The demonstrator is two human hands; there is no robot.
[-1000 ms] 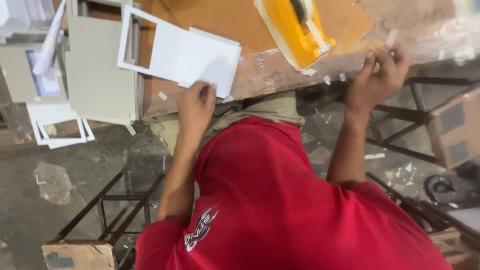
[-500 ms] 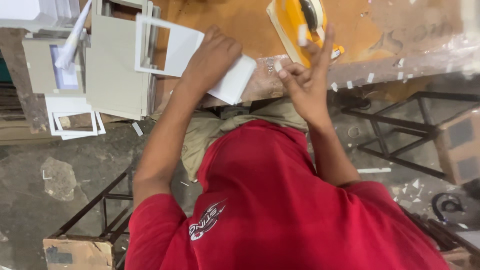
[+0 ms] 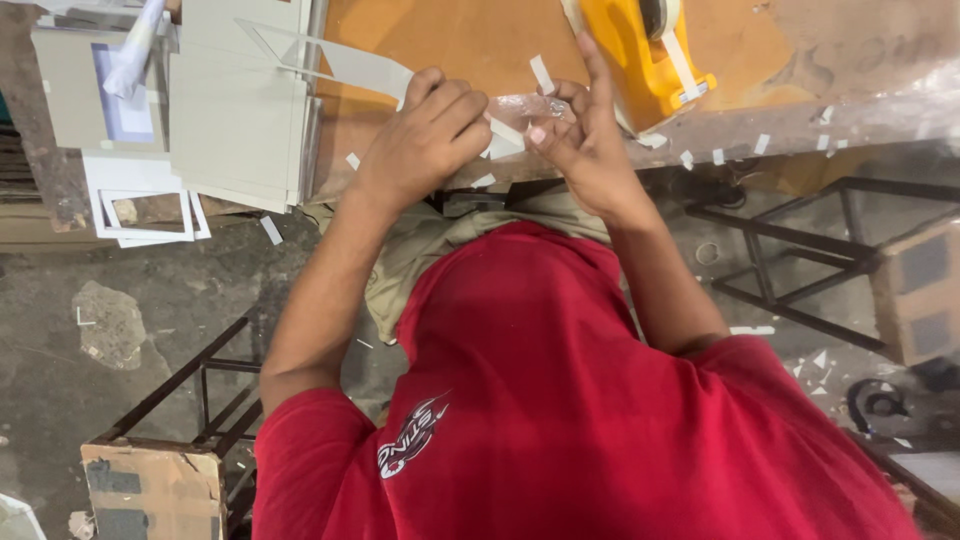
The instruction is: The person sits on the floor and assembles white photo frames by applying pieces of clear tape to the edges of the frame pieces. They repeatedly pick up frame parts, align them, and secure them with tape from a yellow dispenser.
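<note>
Overhead, I watch from the far end of the feed as a worker in a red shirt bends at an orange-brown bench (image 3: 450, 45). At far left a grey card folder with a pale blue window (image 3: 95, 95) lies beside a stack of grey boards (image 3: 240, 120), with white card frames (image 3: 140, 205) hanging off the edge below them. Next comes the left hand (image 3: 425, 140), fingers curled down and pressing on a white card frame (image 3: 350, 65) that runs up and left from under it; the sheet looks thin, light and stiff enough to crease if bent, so I judge it best held flat near its edge. Just right of it the right hand (image 3: 580, 135) pinches a short strip of clear tape (image 3: 525, 105) between thumb and fingertips, forefinger raised; the tape will be limp, sticky and prone to fold on itself, best taken by its ends. Behind that hand sits a yellow tape dispenser (image 3: 650, 55), a white tail hanging from its roll. Small white tape offcuts (image 3: 720, 155) dot the bench's front edge. Farther right, a dark metal frame (image 3: 800, 250) stands on the floor, and a brown cardboard box (image 3: 925, 290) with a dark square patch sits at the far edge.
</note>
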